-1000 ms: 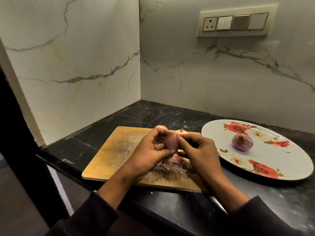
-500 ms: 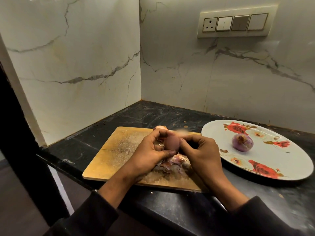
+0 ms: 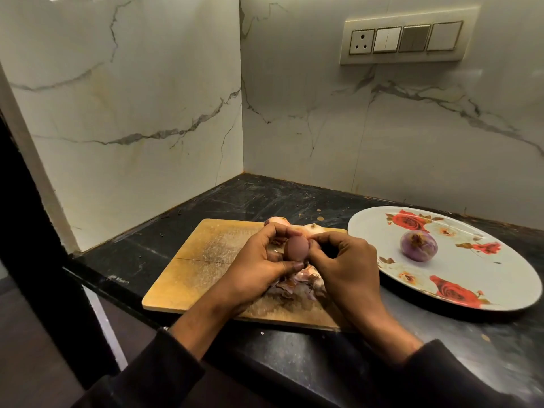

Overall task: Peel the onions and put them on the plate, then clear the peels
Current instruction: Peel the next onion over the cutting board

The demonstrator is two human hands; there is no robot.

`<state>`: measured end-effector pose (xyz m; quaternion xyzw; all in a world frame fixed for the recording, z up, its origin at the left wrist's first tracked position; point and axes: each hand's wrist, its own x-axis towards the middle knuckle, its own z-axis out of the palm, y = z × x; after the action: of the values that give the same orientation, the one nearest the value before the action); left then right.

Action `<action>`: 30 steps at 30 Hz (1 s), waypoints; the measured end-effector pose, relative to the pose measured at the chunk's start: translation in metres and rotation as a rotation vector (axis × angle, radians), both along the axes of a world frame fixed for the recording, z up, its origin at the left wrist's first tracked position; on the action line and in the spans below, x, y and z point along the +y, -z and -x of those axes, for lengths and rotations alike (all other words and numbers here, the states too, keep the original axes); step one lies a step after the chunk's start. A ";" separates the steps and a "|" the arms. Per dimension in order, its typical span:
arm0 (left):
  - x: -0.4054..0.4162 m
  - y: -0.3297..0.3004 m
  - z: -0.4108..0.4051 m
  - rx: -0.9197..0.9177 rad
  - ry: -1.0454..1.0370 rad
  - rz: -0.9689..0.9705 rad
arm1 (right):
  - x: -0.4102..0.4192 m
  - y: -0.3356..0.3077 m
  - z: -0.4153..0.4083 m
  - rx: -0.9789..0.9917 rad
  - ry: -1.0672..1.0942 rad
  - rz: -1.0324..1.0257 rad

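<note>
- Sitting done on the plate (image 3: 500, 293) at right: one peeled onion (image 3: 418, 246), purple and glossy, well apart from the hands.
- Being worked now over the cutting board (image 3: 206, 260): a second onion (image 3: 296, 248), held up between both hands, looking mostly bare (smooth and brownish-pink, though slightly blurred).
- Curling round that onion from the left: the left hand (image 3: 259, 266), thumb beneath and fingers over the top.
- Pinching at its right side: the right hand (image 3: 347, 266), fingertips drawn narrow, seemingly picking at a last bit of skin.
- Piling up on the board just below the hands: loose peels (image 3: 297, 285), not yet cleared.
- Waiting at the far edge of the board: two more onions (image 3: 276, 221), pale and apparently unpeeled, so probably less than half finished.
- Staying hidden: most of those far onions behind the fingers, the near part of the peel heap under the wrists, and whatever skin is left on the held onion's far side.
</note>
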<state>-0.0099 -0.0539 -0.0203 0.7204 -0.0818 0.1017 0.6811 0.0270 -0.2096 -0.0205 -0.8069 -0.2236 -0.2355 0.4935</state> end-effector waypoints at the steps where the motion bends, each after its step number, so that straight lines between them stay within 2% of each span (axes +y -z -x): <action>1: 0.000 0.000 0.000 -0.003 -0.001 -0.001 | 0.000 0.000 0.000 -0.011 0.001 0.002; 6: -0.001 -0.002 0.002 0.001 0.003 -0.012 | -0.001 0.001 0.000 -0.005 -0.015 -0.006; 13: -0.001 -0.004 0.002 0.012 0.006 0.022 | -0.005 0.007 -0.009 0.114 -0.089 -0.084; 17: -0.001 -0.004 0.002 0.008 -0.003 0.064 | -0.001 0.010 -0.013 0.247 -0.208 -0.242; 22: 0.001 -0.001 0.000 -0.002 -0.006 0.023 | -0.002 0.012 -0.016 0.448 -0.293 -0.365; 24: 0.000 -0.002 0.000 0.007 -0.011 0.029 | -0.004 0.011 -0.016 0.437 -0.270 -0.318; 30: -0.002 -0.001 -0.002 0.013 0.003 0.063 | 0.001 0.010 -0.013 0.229 -0.139 -0.145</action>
<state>-0.0079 -0.0556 -0.0198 0.6990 -0.0754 0.0985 0.7042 0.0400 -0.2091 -0.0308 -0.7733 -0.2034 -0.1226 0.5879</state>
